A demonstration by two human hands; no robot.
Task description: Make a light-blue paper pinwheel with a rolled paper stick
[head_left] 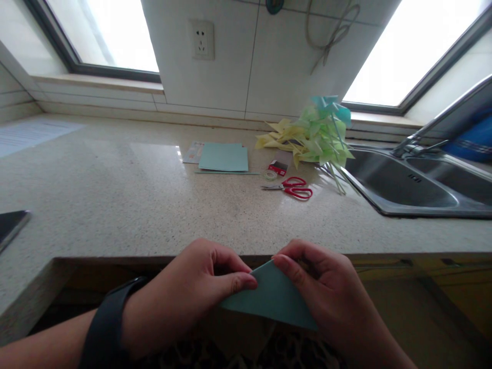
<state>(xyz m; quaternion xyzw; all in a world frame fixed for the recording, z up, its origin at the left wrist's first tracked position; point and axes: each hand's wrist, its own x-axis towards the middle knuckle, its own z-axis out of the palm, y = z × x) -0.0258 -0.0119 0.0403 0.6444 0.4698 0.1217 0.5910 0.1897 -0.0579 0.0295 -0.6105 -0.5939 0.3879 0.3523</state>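
A light blue-green sheet of paper (271,294), folded into a triangle, is held in front of the counter's edge. My left hand (215,282) pinches its upper left side between thumb and fingers. On the other side, my right hand (315,277) grips the paper near its top corner, the thumb lying along the face. Behind the hands on the counter lie a stack of blue-green paper (223,157), a thin stick (227,173), red-handled scissors (294,188), a roll of clear tape (269,175) and a small red and black box (278,167).
Paper pinwheels (321,130) in yellow, green and blue lie in a bunch by the steel sink (403,187). A printed sheet (34,134) and a dark flat device (13,225) are at the left of the speckled counter (134,215). A socket (201,39) is on the wall.
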